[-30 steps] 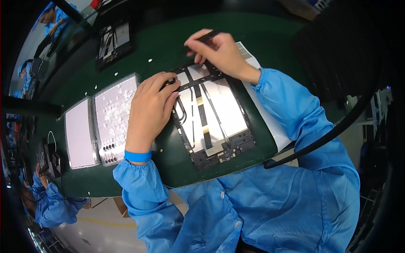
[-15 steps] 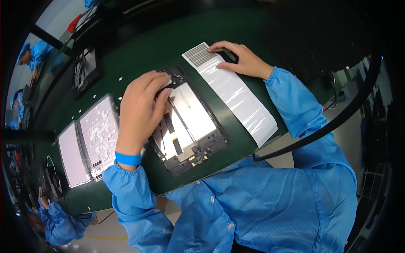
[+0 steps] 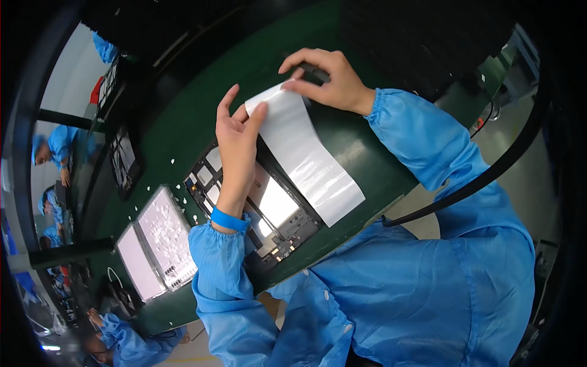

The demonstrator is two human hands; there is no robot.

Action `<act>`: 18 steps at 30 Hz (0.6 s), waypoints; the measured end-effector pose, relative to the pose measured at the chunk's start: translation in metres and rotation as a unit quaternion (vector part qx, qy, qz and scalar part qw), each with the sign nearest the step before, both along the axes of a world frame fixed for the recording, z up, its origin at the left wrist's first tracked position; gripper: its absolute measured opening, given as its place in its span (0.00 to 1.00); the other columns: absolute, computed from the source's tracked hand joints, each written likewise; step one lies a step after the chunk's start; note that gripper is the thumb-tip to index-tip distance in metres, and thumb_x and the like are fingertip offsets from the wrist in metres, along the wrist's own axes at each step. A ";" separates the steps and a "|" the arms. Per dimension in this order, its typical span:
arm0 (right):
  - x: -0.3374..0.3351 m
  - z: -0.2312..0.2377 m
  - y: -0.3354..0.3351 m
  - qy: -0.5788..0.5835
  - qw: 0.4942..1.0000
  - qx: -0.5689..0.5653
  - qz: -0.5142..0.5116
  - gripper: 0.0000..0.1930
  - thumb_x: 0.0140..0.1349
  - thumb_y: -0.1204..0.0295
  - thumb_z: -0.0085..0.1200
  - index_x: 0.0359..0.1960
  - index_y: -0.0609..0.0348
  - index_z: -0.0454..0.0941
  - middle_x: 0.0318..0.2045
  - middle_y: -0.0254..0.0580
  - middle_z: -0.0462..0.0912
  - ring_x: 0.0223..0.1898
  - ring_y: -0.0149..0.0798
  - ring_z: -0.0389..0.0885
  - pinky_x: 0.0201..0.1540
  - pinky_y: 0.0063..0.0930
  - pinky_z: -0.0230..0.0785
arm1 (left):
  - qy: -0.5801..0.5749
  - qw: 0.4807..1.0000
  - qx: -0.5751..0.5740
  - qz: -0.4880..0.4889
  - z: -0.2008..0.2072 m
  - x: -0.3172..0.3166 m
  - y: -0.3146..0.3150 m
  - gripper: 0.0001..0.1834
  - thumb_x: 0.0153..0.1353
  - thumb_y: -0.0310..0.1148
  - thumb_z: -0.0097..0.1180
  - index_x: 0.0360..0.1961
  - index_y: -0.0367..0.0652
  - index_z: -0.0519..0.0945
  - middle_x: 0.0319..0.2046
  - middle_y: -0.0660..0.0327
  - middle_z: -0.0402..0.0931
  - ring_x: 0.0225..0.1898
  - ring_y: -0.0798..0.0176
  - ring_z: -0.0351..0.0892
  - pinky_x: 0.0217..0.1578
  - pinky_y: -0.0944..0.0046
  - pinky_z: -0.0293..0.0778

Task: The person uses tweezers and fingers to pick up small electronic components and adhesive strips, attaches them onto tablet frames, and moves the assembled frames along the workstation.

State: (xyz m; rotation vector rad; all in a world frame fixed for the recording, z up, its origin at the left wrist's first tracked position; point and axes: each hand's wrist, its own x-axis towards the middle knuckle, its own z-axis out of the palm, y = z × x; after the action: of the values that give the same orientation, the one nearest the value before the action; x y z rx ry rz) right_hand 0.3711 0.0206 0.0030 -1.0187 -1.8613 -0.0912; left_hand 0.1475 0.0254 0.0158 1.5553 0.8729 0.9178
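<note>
A long strip of white glossy sheet (image 3: 309, 159) runs from my hands toward the table's near edge, its far end lifted and curled. My left hand (image 3: 238, 131) pinches the far left corner between thumb and fingers. At the far right corner, my right hand (image 3: 333, 79) has its thumb against the sheet, and a dark slim object (image 3: 315, 73) lies within its fingers; its kind is not clear. Under my left wrist and the strip lies an opened tablet (image 3: 281, 208), its metal plate, black frame and cables showing. My left forearm hides part of it.
To the left, an open clear flat case (image 3: 165, 232) holds many small white pieces, with scraps scattered nearby. Another opened tablet (image 3: 123, 160) lies farther left. A thick black cable (image 3: 471, 189) arcs past my right sleeve. Co-workers in blue (image 3: 64, 144) are at the left.
My left hand has left the tablet and taken the white sheet's corner. The sheet has shifted left, partly over the tablet, its far end raised and its printed grid out of sight.
</note>
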 end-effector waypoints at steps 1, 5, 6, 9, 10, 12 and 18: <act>0.005 0.001 0.001 0.177 0.977 -0.095 0.075 0.09 0.65 0.67 0.61 0.41 0.58 0.81 0.32 0.38 0.86 0.34 0.34 0.84 0.42 0.25 0.74 | -0.065 0.996 -0.057 0.007 0.006 0.007 0.000 0.36 0.68 0.35 0.59 0.71 0.35 0.56 0.45 0.58 0.83 0.47 0.68 0.81 0.57 0.69 0.71; 0.030 0.014 0.005 0.384 0.830 -0.354 0.195 0.12 0.72 0.60 0.51 0.45 0.55 0.73 0.50 0.48 0.84 0.48 0.34 0.83 0.56 0.28 0.71 | -0.113 0.981 -0.138 -0.080 0.021 0.013 0.011 0.39 0.69 0.33 0.58 0.73 0.35 0.51 0.48 0.56 0.82 0.49 0.67 0.80 0.57 0.69 0.70; 0.031 0.015 0.004 0.388 0.787 -0.423 0.228 0.13 0.72 0.59 0.52 0.46 0.54 0.73 0.53 0.48 0.83 0.49 0.33 0.82 0.58 0.27 0.71 | -0.102 0.975 -0.142 -0.134 0.029 0.011 0.015 0.40 0.69 0.33 0.58 0.74 0.34 0.49 0.50 0.53 0.81 0.51 0.64 0.80 0.58 0.68 0.70; 0.039 0.019 -0.003 0.304 0.759 -0.478 0.322 0.17 0.70 0.58 0.55 0.53 0.52 0.70 0.48 0.41 0.82 0.47 0.30 0.81 0.48 0.23 0.75 | -0.016 0.966 -0.127 -0.225 0.053 0.000 0.042 0.35 0.70 0.36 0.57 0.72 0.38 0.57 0.48 0.58 0.82 0.46 0.70 0.81 0.48 0.73 0.74; 0.038 0.023 -0.002 0.299 0.757 -0.468 0.344 0.17 0.70 0.59 0.55 0.54 0.52 0.69 0.46 0.40 0.82 0.46 0.29 0.81 0.45 0.23 0.75 | -0.016 0.966 -0.109 -0.235 0.062 -0.002 0.048 0.31 0.70 0.36 0.56 0.70 0.39 0.62 0.44 0.61 0.82 0.42 0.74 0.81 0.42 0.76 0.74; 0.034 0.025 -0.003 0.355 0.719 -0.479 0.357 0.16 0.70 0.60 0.56 0.53 0.51 0.70 0.46 0.38 0.82 0.46 0.28 0.80 0.45 0.23 0.74 | -0.025 0.969 -0.076 -0.235 0.086 0.001 0.046 0.27 0.71 0.36 0.55 0.68 0.39 0.67 0.36 0.67 0.81 0.33 0.78 0.79 0.31 0.79 0.72; 0.023 0.023 -0.012 0.442 0.691 -0.453 0.349 0.14 0.66 0.67 0.62 0.48 0.45 0.69 0.45 0.29 0.79 0.47 0.21 0.77 0.47 0.20 0.71 | 0.108 0.959 0.030 -0.262 0.088 0.010 0.056 0.27 0.68 0.32 0.59 0.66 0.38 0.70 0.43 0.63 0.79 0.46 0.70 0.78 0.51 0.70 0.71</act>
State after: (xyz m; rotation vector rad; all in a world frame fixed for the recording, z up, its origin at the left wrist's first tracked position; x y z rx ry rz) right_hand 0.3940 0.0083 0.0256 -0.6284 -1.1544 1.6364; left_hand 0.1576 0.0815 0.1039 1.8418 0.5351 0.4010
